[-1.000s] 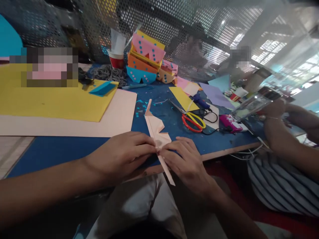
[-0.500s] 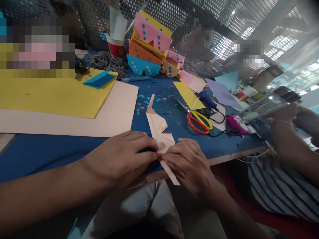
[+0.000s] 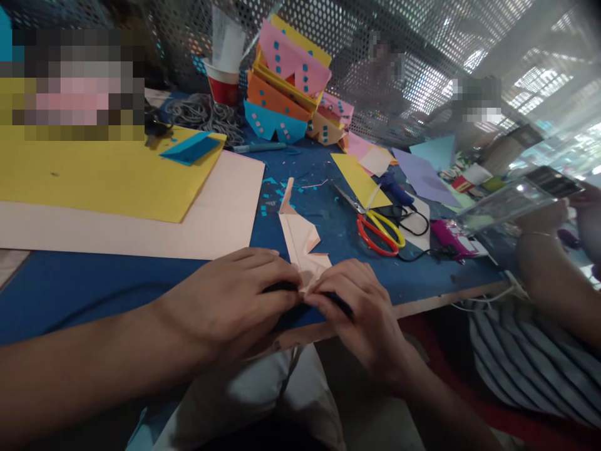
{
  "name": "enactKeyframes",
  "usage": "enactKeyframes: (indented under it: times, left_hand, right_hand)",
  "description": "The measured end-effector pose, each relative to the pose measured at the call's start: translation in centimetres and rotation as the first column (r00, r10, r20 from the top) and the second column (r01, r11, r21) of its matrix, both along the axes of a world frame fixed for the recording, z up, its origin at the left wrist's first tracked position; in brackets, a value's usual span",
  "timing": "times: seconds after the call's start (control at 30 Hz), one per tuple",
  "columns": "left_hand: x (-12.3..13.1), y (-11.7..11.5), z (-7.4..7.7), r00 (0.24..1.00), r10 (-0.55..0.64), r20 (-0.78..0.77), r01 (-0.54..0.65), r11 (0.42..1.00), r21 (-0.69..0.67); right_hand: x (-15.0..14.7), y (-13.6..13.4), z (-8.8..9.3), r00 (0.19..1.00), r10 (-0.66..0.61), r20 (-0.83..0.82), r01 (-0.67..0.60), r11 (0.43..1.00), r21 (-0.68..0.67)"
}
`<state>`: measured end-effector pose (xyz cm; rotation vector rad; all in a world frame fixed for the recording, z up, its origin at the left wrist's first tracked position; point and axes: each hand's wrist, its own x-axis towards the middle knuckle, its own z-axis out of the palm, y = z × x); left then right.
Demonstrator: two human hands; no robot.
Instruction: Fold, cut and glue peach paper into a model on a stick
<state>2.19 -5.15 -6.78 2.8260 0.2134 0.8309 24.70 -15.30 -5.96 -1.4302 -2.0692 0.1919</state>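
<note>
A folded pale peach paper piece (image 3: pixel 300 239) lies on the blue table near its front edge, with a notch on its right side and a narrow strip sticking out at the far end. My left hand (image 3: pixel 244 288) pinches its near end from the left, fingers pressed together. From the right, my right hand (image 3: pixel 354 300) pinches the same near end, fingertips almost touching those of my left hand. The fingers hide the paper's near tip. Scissors (image 3: pixel 380 232) with red and yellow handles lie right of the paper.
Yellow sheet (image 3: pixel 113 175) and peach sheet (image 3: pixel 230 207) lie left. Decorated paper shapes (image 3: pixel 291 69), a red-white cup (image 3: pixel 222 84) and grey cord (image 3: pixel 201 116) stand behind. Right are a blue glue gun (image 3: pixel 395 188) and a person's arm (image 3: pixel 549 250) by a clear container (image 3: pixel 507 203).
The paper's near strip, which stuck out below my fingers, no longer shows there. My right hand's fingers have shifted up and over the paper's near end. The view has moved slightly.
</note>
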Motion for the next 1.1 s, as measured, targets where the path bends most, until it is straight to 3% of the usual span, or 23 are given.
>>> enactKeyframes:
  times: [0.13, 0.3, 0.57, 1.1]
  left_hand:
    - [-0.1, -0.1, 0.0, 1.000, -0.005, -0.022, 0.004, 1.000, -0.016]
    - [0.1, -0.2, 0.4, 0.998, -0.022, 0.058, 0.022, 1.000, 0.011]
    - [-0.3, -0.5, 0.0, 0.995, 0.020, 0.095, -0.018, 1.000, -0.024]
    - [-0.4, -0.6, -0.4, 0.986, -0.003, 0.167, 0.003, 1.000, -0.001]
  right_hand:
    - [-0.4, 0.3, -0.3, 0.999, -0.041, -0.001, 0.041, 0.999, 0.000]
    - [-0.7, 0.5, -0.3, 0.996, -0.079, -0.030, 0.078, 0.997, -0.015]
    - [-1.0, 1.0, 0.1, 0.991, -0.102, -0.085, 0.093, 0.990, -0.108]
    - [-1.3, 0.9, 0.1, 0.984, -0.118, -0.133, 0.094, 0.980, -0.175]
